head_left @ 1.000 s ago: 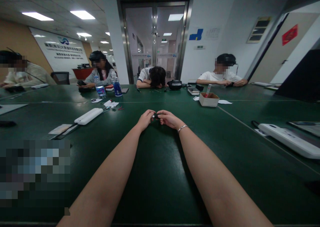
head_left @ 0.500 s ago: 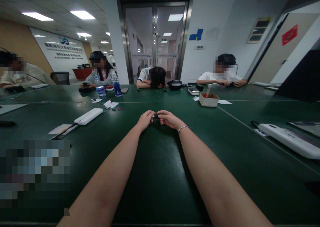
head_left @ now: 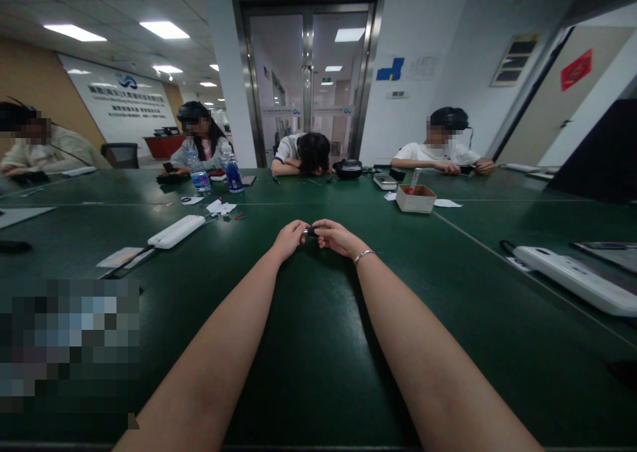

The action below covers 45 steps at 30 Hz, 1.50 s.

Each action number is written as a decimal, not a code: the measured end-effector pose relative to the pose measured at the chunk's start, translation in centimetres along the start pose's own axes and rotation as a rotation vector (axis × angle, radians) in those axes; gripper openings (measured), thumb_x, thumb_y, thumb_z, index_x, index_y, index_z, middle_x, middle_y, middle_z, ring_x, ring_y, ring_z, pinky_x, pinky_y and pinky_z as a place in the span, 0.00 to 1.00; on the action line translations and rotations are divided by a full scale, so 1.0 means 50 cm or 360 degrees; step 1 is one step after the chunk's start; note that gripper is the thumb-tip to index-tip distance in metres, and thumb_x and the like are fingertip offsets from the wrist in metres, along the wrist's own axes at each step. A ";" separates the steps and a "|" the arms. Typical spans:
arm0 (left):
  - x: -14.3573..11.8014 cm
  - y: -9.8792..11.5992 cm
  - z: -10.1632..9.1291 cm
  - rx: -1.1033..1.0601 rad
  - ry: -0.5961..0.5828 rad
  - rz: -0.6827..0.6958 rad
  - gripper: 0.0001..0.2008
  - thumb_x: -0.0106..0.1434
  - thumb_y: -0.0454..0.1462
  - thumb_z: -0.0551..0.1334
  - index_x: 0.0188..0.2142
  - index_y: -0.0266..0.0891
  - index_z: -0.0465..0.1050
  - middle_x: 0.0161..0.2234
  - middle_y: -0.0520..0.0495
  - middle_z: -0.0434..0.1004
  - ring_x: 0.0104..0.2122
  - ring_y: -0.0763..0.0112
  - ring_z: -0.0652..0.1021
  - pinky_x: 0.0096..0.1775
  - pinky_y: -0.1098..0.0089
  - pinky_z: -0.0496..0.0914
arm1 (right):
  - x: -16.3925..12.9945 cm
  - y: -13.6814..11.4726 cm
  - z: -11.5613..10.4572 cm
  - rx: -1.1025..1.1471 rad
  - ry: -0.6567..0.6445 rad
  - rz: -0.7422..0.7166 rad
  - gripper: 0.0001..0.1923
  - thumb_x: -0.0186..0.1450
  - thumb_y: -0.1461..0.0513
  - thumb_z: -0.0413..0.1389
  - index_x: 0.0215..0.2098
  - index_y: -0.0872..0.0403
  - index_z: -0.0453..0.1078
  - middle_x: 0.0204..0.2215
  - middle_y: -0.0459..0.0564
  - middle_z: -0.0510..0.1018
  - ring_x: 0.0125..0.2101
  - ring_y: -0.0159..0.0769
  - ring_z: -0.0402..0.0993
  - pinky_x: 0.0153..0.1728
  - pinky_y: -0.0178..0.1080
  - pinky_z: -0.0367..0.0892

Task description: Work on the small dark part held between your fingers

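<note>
Between my two hands, over the middle of the green table [head_left: 318, 346], is a small black object with a silvery end [head_left: 311, 231]; it is too small to name surely. My left hand [head_left: 290, 238] pinches the silvery end at its left. From the other side my right hand [head_left: 336, 237], with a bracelet [head_left: 364, 256] on the wrist, has its fingers closed on the black part. Fingers cover much of the object.
A white power strip [head_left: 178, 231] lies to the left, and a longer white device [head_left: 572, 279] to the right. Beyond my hands stand a small box [head_left: 416, 200] and bottles [head_left: 233, 174]. Several people sit across the table, one person [head_left: 313, 153] with their head down.
My hands and the small black object stay almost still. Across the table at the right, a person's hands have shifted slightly around a dark item.
</note>
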<state>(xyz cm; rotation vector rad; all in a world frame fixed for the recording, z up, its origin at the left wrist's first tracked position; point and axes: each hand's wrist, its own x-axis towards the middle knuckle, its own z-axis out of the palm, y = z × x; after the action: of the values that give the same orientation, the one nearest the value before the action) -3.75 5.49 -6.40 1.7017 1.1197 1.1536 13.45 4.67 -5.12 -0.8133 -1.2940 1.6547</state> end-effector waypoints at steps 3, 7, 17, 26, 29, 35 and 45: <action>0.002 -0.003 0.000 -0.0031 -0.0010 -0.0017 0.11 0.58 0.38 0.55 0.37 0.37 0.71 0.22 0.53 0.67 0.19 0.77 0.66 0.23 0.75 0.60 | -0.001 -0.001 0.001 0.0001 0.0004 0.0003 0.12 0.55 0.69 0.60 0.37 0.56 0.65 0.21 0.42 0.70 0.18 0.25 0.65 0.21 0.30 0.65; 0.001 -0.004 0.000 -0.0026 -0.0014 0.0028 0.12 0.60 0.40 0.53 0.37 0.37 0.71 0.19 0.55 0.64 0.18 0.77 0.65 0.22 0.75 0.59 | -0.002 -0.001 0.002 -0.0001 -0.0005 -0.0015 0.12 0.55 0.70 0.59 0.37 0.56 0.65 0.21 0.42 0.71 0.18 0.25 0.65 0.21 0.30 0.65; -0.004 0.001 0.000 0.0016 -0.0023 0.0082 0.16 0.63 0.44 0.51 0.37 0.36 0.71 0.18 0.54 0.63 0.18 0.77 0.65 0.23 0.75 0.59 | -0.001 0.000 0.002 -0.0003 -0.0004 -0.0010 0.13 0.55 0.69 0.61 0.36 0.56 0.65 0.21 0.43 0.70 0.18 0.25 0.65 0.21 0.30 0.65; -0.003 0.004 -0.002 -0.0034 -0.0023 -0.0011 0.11 0.58 0.38 0.54 0.37 0.37 0.71 0.21 0.53 0.66 0.20 0.77 0.66 0.23 0.75 0.61 | -0.003 -0.002 0.002 -0.0003 -0.0014 -0.0008 0.12 0.55 0.69 0.60 0.36 0.55 0.65 0.21 0.42 0.70 0.18 0.25 0.65 0.22 0.30 0.66; -0.004 0.007 -0.002 -0.0033 -0.0001 -0.0035 0.11 0.57 0.37 0.53 0.37 0.37 0.71 0.23 0.52 0.67 0.19 0.77 0.66 0.23 0.75 0.61 | -0.003 -0.002 0.001 -0.0006 -0.0004 -0.0008 0.11 0.56 0.69 0.60 0.36 0.55 0.65 0.21 0.42 0.70 0.18 0.25 0.65 0.21 0.30 0.66; -0.004 0.009 0.000 -0.0044 0.0005 -0.0017 0.11 0.57 0.36 0.53 0.36 0.36 0.71 0.20 0.53 0.65 0.18 0.77 0.65 0.22 0.75 0.60 | -0.001 -0.001 0.001 -0.0001 -0.0005 -0.0012 0.11 0.56 0.70 0.60 0.36 0.56 0.65 0.21 0.42 0.70 0.18 0.25 0.65 0.21 0.30 0.66; -0.003 0.002 -0.001 -0.0008 0.0031 0.0025 0.11 0.59 0.39 0.53 0.36 0.37 0.71 0.19 0.54 0.64 0.18 0.77 0.65 0.23 0.75 0.60 | 0.004 0.004 -0.001 -0.0023 0.0003 -0.0033 0.15 0.55 0.70 0.60 0.38 0.55 0.63 0.20 0.40 0.69 0.18 0.25 0.66 0.21 0.30 0.67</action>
<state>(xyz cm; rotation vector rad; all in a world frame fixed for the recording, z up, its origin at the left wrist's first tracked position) -3.78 5.30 -6.32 1.7016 1.1160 1.1839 13.36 4.84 -5.34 -0.8074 -1.3106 1.6294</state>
